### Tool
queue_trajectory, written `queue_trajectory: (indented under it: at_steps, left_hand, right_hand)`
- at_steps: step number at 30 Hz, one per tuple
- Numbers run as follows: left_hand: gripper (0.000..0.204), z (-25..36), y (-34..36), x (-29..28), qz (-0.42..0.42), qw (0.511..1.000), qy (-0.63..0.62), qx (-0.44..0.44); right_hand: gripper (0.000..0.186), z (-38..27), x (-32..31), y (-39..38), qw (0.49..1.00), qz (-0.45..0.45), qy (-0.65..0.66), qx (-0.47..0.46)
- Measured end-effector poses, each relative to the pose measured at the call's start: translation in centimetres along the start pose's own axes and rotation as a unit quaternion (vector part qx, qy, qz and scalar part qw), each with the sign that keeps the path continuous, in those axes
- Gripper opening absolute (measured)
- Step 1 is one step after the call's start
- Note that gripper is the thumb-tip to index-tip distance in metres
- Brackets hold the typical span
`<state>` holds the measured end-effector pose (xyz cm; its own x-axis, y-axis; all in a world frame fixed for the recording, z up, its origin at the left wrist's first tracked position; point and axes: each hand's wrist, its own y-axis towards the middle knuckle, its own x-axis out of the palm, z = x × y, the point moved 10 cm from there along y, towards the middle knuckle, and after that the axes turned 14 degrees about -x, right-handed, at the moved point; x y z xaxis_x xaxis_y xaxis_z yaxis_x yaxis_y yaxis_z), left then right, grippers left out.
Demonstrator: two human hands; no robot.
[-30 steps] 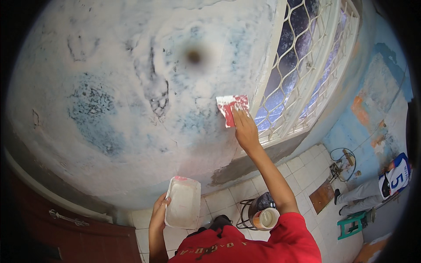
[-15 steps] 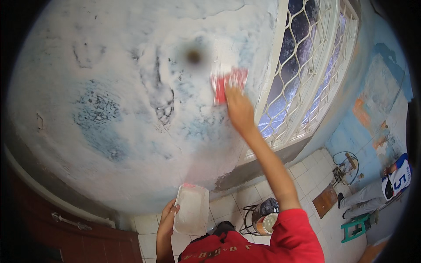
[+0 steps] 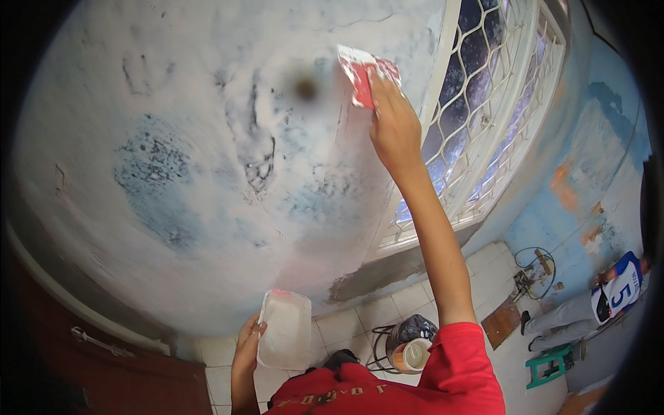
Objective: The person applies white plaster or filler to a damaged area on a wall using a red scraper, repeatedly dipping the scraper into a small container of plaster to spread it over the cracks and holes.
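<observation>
My right hand (image 3: 395, 131) is raised to the patchy wall (image 3: 221, 207), its fingers closed round a red putty spreader (image 3: 365, 86). White paste smears the spreader's face and lines its upper edge. Low at my left side, my left hand (image 3: 247, 342) grips the rim of a white rectangular plastic tub (image 3: 285, 332), thumb over its edge. The tub looks whitish inside; how much paste it holds I cannot tell. Dark spots and blue patches show through the white coat on the wall.
Right of my raised arm is a window with a white grille (image 3: 460, 131). Below stand a bucket (image 3: 413, 356) and a black bag (image 3: 418, 328) by a dark metal stand. Further right are a green stool (image 3: 548, 366) and another person (image 3: 615, 294). A brown door (image 3: 138, 380) is lower left.
My right hand has moved up the wall with the spreader. The white streak seen above it earlier no longer shows there. My left hand still holds the tub low.
</observation>
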<state>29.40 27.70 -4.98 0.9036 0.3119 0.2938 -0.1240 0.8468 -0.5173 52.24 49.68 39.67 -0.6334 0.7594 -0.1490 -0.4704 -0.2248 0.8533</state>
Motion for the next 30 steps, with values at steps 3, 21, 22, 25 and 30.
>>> queue_trajectory:
  at_steps: [3,21,22,25,30]
  left_hand:
    - [0.052,0.5,-0.5,-0.4,0.002,0.999,0.001,0.046]
    - [0.050,1.5,-1.4,-1.9,0.032,0.997,-0.027,0.059]
    - [0.051,1.4,-1.4,-1.6,0.032,0.997,-0.038,0.051]
    - [0.052,0.4,-1.5,-2.8,0.051,0.996,-0.046,0.052]
    - [0.054,0.1,-1.6,-2.7,0.056,0.996,-0.052,0.051]
  right_hand:
    - [0.047,-1.6,3.4,-2.3,0.997,-0.073,0.004,0.025]
    - [0.053,-2.3,1.5,0.6,0.999,-0.011,0.044,0.030]
    - [0.051,-3.1,2.6,0.5,0.999,-0.029,0.028,0.008]
    - [0.050,-7.8,7.1,-5.6,0.992,-0.119,0.040,0.014]
    - [0.050,-20.0,8.3,-23.1,0.966,-0.235,0.106,0.028]
